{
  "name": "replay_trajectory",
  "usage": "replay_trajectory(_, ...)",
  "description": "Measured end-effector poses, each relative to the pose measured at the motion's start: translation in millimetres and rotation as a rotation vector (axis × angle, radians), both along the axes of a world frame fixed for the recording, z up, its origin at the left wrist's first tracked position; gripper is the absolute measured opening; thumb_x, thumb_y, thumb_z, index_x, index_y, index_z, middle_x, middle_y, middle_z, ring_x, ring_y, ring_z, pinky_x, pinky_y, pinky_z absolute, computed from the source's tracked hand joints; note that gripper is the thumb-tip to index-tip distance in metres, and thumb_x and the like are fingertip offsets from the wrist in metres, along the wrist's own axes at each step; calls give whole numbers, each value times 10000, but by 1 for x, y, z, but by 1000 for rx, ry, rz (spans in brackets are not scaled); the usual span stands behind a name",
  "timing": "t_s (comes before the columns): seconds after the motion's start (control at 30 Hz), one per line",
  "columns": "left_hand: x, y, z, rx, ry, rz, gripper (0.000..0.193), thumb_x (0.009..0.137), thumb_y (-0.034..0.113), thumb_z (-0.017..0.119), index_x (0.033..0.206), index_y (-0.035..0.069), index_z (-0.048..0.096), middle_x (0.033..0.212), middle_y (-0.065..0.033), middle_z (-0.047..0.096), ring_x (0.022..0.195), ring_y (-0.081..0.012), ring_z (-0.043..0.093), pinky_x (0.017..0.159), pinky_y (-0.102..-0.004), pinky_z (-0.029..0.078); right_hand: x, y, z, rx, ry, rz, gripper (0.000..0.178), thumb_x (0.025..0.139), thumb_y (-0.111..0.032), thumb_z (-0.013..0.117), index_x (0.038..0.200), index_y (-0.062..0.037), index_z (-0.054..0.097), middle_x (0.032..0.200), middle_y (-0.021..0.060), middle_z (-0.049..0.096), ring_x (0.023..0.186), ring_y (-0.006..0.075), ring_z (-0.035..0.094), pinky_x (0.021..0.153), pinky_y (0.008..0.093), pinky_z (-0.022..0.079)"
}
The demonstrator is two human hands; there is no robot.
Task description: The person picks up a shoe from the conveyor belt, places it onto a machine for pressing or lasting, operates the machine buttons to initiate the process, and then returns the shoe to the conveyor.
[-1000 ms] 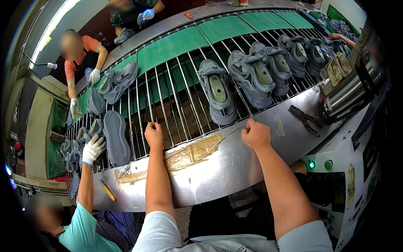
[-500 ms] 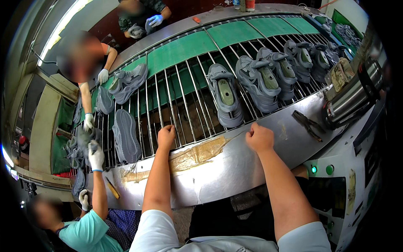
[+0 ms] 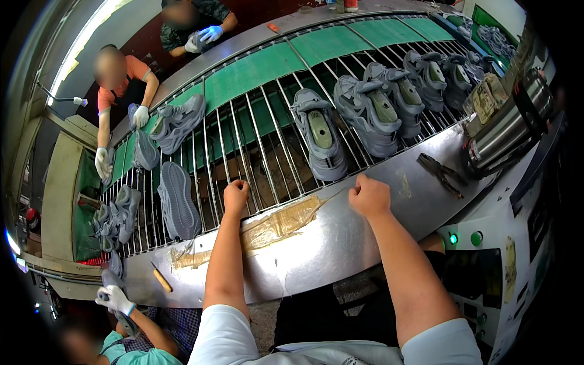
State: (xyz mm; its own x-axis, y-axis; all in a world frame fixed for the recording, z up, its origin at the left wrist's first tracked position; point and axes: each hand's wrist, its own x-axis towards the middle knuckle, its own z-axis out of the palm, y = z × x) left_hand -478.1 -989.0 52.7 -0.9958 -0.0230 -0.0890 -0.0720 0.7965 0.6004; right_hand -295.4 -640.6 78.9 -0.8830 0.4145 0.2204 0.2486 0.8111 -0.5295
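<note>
My left hand (image 3: pixel 236 197) is closed in a fist at the front edge of the metal-rod rack (image 3: pixel 267 143). Nothing shows in it. My right hand (image 3: pixel 370 194), likewise a fist with nothing visible in it, rests over the steel ledge (image 3: pixel 340 243). Closest to it stands a grey sneaker (image 3: pixel 328 165) with a green shoe last inside, heel toward me. Left of my left hand another grey sneaker (image 3: pixel 177 201) shows its ribbed sole. Brown tape (image 3: pixel 280 222) covers part of the ledge between my forearms.
More grey sneakers (image 3: pixel 368 112) stand to the right on the rods. Pliers (image 3: pixel 442 175) and a steel thermos (image 3: pixel 511 137) are at the right; a yellow-handled tool (image 3: pixel 162 280) lies left. Gloved co-workers (image 3: pixel 115 298) handle shoes at the left and far side.
Both my fists stay closed, nearly in place. The near-left co-worker's gloved hand has drawn back from the rack toward the lower left, with a shoe. The far-left co-worker has straightened up somewhat.
</note>
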Motion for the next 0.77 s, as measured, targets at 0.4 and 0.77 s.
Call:
replay_trajectory(0.4, 21, 0, 28, 100, 376, 158, 137, 778, 137, 572, 742, 7, 592, 665, -137, 591, 603, -281, 565, 565, -378, 427, 1, 2, 1, -1, -30, 23, 121, 715, -200, 597, 708, -87, 554, 636, 118, 621, 585, 345, 612, 565, 458, 492)
replay_trajectory(0.77, 7, -113, 106, -1192, 121, -60, 784, 676, 364, 744, 1366, 146, 443, 1508, -179, 259, 1413, -364, 190, 1088, -668, 101, 0, 0, 7, -10, -106, 22, 120, 721, -195, 596, 724, -79, 566, 679, 116, 646, 648, 314, 645, 624, 439, 511)
